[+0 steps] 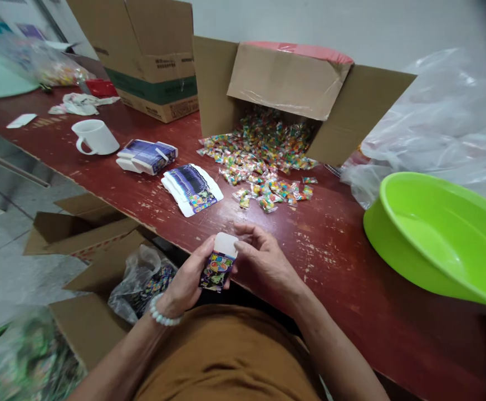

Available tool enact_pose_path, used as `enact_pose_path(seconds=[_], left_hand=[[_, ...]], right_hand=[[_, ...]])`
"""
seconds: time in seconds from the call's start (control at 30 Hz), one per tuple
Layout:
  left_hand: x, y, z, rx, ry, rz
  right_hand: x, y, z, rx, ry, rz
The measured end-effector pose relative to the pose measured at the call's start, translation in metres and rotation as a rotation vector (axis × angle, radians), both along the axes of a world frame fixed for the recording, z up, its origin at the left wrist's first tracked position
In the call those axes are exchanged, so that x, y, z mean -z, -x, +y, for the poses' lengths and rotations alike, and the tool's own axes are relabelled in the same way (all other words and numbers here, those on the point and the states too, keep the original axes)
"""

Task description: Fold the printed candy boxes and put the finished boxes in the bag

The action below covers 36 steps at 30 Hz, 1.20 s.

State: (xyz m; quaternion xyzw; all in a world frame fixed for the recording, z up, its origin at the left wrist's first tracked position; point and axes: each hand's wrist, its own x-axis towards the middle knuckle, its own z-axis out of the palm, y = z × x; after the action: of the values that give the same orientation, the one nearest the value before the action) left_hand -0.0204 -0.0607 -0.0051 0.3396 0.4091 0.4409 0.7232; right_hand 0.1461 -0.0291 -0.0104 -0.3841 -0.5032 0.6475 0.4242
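Brown shirt (230, 356) nearest the camera, forearms reaching forward on both sides. Left hand (186, 281), beaded bracelet (162, 315) at the wrist, is clamped on a small printed candy carton (217, 272), white top flap up, held at the near edge of the worn red table (343, 250). Right hand (268, 260) is loosely curled, thumb and index finger apart, thumb tip at the flap's edge. Beyond the hands, flattened cartons (192, 190) lie fanned; a second carton stack (146, 156) sits just left, then a white mug (101, 137). Wrapped candies (268, 186) spill from a cardboard box (284, 78) lying open toward the person. Taller green-striped box (153, 83) stands beside it. Lime-green basin (401, 245) at right. Below the table, left, an open box (90, 317) holds a clear plastic bag (128, 278), contents too small to tell.
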Motion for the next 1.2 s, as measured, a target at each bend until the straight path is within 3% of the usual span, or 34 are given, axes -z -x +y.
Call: enact_pose_path(seconds=[0.07, 0.1, 0.27, 0.4, 0.5, 0.67, 0.73, 0.8, 1.0, 1.1, 1.2], left_hand=[[0.002, -0.002, 0.001, -0.017, -0.013, 0.012], [0.003, -0.003, 0.001, -0.027, -0.03, 0.028], [0.009, -0.006, -0.002, -0.098, -0.002, -0.017], [0.003, -0.003, -0.001, -0.028, 0.203, -0.171], [0.0, -0.002, 0.002, -0.049, 0.214, -0.221], [0.004, -0.007, 0.003, -0.102, 0.167, -0.196], [0.006, -0.009, 0.003, -0.104, 0.148, -0.172], [0.006, -0.008, 0.003, -0.098, 0.146, -0.154], [0.009, -0.005, 0.006, -0.152, 0.218, -0.189], [0.014, -0.005, 0.007, -0.223, 0.219, -0.227], [0.016, 0.009, 0.004, -0.243, 0.15, -0.136]], right_hand=[[0.002, 0.004, -0.001, -0.094, 0.093, 0.027], [0.003, 0.006, -0.002, -0.101, 0.071, -0.003], [0.007, 0.009, 0.0, 0.073, -0.38, -0.237], [0.005, 0.003, 0.002, -0.01, -0.682, -0.358], [0.002, 0.004, 0.001, -0.045, -0.606, -0.334], [0.002, 0.018, 0.001, -0.005, -0.122, -0.036], [0.001, 0.02, 0.002, -0.004, -0.049, 0.005], [-0.001, 0.018, 0.002, 0.016, -0.114, -0.037], [0.006, 0.01, -0.004, -0.008, -0.578, -0.31], [0.014, 0.013, -0.007, -0.059, -0.599, -0.341], [0.018, 0.015, -0.007, -0.142, -0.477, -0.31]])
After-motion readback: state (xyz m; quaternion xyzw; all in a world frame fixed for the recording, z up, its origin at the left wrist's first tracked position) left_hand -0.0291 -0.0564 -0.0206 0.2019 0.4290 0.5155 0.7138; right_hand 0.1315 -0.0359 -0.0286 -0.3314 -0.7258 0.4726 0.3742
